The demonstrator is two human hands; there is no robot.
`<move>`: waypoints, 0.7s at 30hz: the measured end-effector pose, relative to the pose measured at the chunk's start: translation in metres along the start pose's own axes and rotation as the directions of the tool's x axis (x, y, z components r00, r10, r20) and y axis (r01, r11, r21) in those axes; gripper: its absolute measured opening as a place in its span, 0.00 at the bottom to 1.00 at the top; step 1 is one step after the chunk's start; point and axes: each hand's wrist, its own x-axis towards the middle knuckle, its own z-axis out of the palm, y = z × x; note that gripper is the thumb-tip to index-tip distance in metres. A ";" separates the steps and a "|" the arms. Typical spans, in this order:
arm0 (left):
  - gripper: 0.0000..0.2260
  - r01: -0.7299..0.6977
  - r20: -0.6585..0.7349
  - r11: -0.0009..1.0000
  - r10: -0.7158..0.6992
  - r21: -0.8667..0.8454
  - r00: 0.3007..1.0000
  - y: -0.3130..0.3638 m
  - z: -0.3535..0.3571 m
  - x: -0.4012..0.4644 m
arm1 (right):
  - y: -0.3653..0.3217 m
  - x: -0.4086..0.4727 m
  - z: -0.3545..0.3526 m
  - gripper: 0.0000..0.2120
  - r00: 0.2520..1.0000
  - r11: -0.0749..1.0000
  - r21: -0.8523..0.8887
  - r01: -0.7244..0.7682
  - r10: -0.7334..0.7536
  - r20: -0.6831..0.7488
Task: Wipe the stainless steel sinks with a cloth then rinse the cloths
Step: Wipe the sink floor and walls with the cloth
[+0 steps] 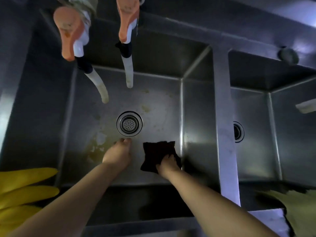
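Right hand (168,165) presses flat on a dark cloth (157,154) on the floor of the left sink (196,134), near its right wall. Left hand (118,154) rests empty, fingers loosely curled, fingertips touching the drain (129,124) rim. Stains mark the basin floor; open floor remains behind the drain. A divider (224,117) separates the right sink (273,134). Yellow gloves (22,190) lie on the near-left rim.

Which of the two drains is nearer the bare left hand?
The drain in the left basin, just beyond the left hand fingertips; the other drain sits across the divider.
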 end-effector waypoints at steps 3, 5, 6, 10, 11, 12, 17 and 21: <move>0.26 -0.001 -0.033 0.993 0.005 0.119 0.999 -0.007 0.005 0.014 | -0.014 0.029 0.021 0.37 0.992 0.989 0.129 -0.070 0.083 -0.098; 0.28 -0.009 -0.072 0.981 0.024 0.193 0.997 -0.011 0.010 0.024 | -0.022 0.048 0.028 0.39 0.960 0.968 0.245 -0.059 0.123 -0.253; 0.29 -0.007 -0.091 0.975 0.028 0.223 0.995 -0.013 0.013 0.029 | -0.026 0.059 0.026 0.40 0.933 0.956 0.291 -0.043 0.143 -0.331; 0.31 0.013 -0.108 0.906 0.036 0.422 0.994 -0.022 0.025 0.051 | -0.036 0.107 -0.006 0.43 0.829 0.941 0.337 -0.028 0.211 -0.519; 0.31 0.019 -0.089 0.878 0.027 0.477 0.996 -0.024 0.027 0.057 | -0.041 0.117 -0.015 0.43 0.806 0.942 0.335 -0.028 0.220 -0.550; 0.32 0.027 -0.074 0.848 0.014 0.529 0.997 -0.026 0.029 0.062 | -0.045 0.124 -0.023 0.43 0.782 0.943 0.331 -0.017 0.219 -0.584; 0.49 0.071 -0.031 0.755 -0.068 0.652 0.997 -0.034 0.036 0.082 | -0.062 0.158 -0.077 0.42 0.653 0.983 0.165 0.080 0.074 -0.754; 0.52 0.060 -0.050 0.749 -0.036 0.660 0.998 -0.035 0.041 0.088 | -0.073 0.185 -0.125 0.43 0.569 0.993 0.066 0.102 -0.004 -0.822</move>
